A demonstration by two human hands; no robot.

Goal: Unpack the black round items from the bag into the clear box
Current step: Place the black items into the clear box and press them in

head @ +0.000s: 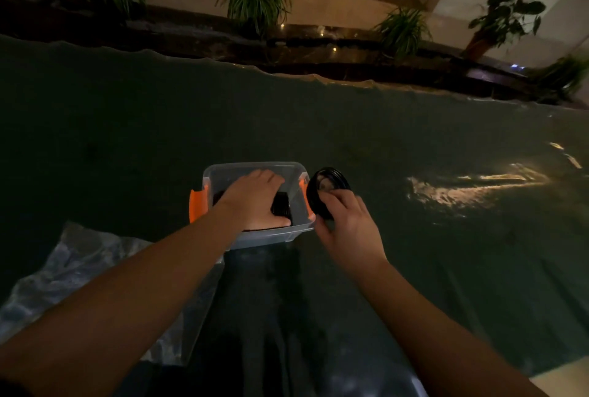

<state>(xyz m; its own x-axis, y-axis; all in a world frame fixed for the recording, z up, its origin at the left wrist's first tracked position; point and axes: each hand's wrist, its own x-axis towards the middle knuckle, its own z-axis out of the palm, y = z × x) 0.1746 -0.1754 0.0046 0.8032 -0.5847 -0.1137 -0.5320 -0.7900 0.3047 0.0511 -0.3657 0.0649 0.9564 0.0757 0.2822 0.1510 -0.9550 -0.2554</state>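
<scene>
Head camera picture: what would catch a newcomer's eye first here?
Probably the clear box with bright orange latches at the centre of the dark cloth, the left hand pressed down inside it on black items. Just right of the box, the right hand holds a black round item tilted on edge. A crinkled clear bag lies at lower left.

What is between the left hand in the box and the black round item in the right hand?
In the head view, only the clear box's right wall with its orange latch separates the left hand from the black round item.
</scene>
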